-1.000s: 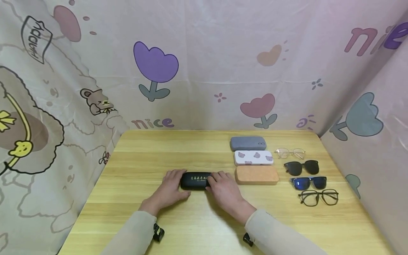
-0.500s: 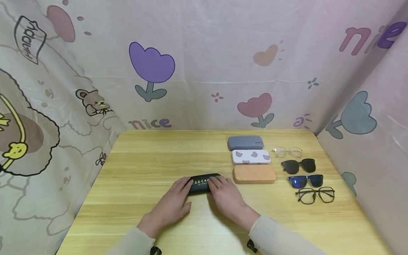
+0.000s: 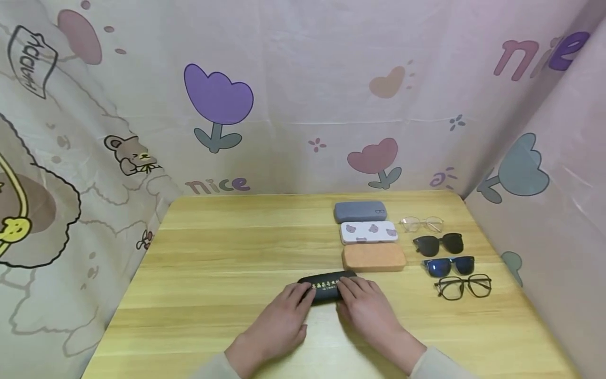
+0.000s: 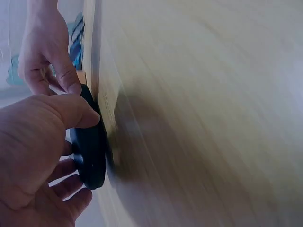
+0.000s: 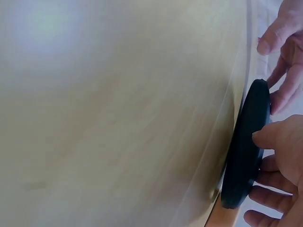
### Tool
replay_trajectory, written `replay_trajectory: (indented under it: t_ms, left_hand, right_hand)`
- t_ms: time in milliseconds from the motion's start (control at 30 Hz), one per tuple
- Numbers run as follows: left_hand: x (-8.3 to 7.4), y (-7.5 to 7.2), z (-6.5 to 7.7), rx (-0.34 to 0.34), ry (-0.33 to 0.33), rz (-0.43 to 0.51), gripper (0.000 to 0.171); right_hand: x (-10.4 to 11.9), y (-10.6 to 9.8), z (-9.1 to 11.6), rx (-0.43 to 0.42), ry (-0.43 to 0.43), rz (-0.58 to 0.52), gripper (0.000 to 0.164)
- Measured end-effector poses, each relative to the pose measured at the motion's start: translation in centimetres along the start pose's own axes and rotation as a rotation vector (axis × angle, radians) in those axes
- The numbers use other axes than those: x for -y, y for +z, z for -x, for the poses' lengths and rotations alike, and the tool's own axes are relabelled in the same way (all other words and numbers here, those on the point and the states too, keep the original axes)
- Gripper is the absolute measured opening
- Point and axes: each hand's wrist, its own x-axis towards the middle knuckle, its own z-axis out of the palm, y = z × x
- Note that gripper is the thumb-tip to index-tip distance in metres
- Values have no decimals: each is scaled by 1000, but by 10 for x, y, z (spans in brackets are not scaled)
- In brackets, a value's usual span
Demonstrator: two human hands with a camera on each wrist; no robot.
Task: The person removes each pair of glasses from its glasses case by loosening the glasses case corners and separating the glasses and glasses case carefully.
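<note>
A black glasses case (image 3: pixel 325 292) with gold lettering lies slightly slanted on the table. My left hand (image 3: pixel 280 325) rests its fingers on the case's left end, its thumb standing off the near side. At the other end my right hand (image 3: pixel 373 313) grips the case, fingers over the top and thumb against the near side, as the right wrist view shows on the dark case (image 5: pixel 245 149). Just beyond it lies an orange glasses case (image 3: pixel 374 257), with a white bear-print case (image 3: pixel 369 232) and a grey-blue case (image 3: pixel 360 211) behind.
Right of the cases, a column of eyewear runs front to back: black-framed glasses (image 3: pixel 464 287), blue-lensed sunglasses (image 3: pixel 439 267), dark sunglasses (image 3: pixel 428 246) and thin-framed glasses (image 3: pixel 412 225). A printed curtain (image 3: pixel 289 95) hangs round the wooden table (image 3: pixel 213 284).
Both hands have moved the black case right and toward me, and it has turned a little, its right end now farther from me. My left thumb has come away from it. The view has shifted slightly.
</note>
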Motion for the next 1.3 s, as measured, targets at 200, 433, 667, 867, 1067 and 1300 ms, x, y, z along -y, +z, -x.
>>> replay_trajectory:
  t_ms: [200, 433, 667, 867, 1067, 1300]
  left_hand:
    - [-20, -1, -21, 20, 106, -31, 69]
    - [-36, 1, -50, 47, 191, -30, 68]
    - [-45, 2, -69, 106, 198, -5, 68]
    - [-47, 2, -74, 136, 170, 4, 67]
    - [-40, 3, -71, 157, 105, 46, 69]
    - [-9, -8, -51, 77, -92, 175, 68]
  right_hand:
    - [-18, -17, 25, 35, 80, 21, 51]
    - [-44, -27, 43, 23, 148, 70, 48]
    - [-58, -29, 46, 9, 184, 111, 43]
    - [-63, -28, 43, 27, 192, 117, 42]
    - [-66, -29, 36, 45, 225, 87, 37]
    - [-55, -29, 0, 19, 264, -8, 42]
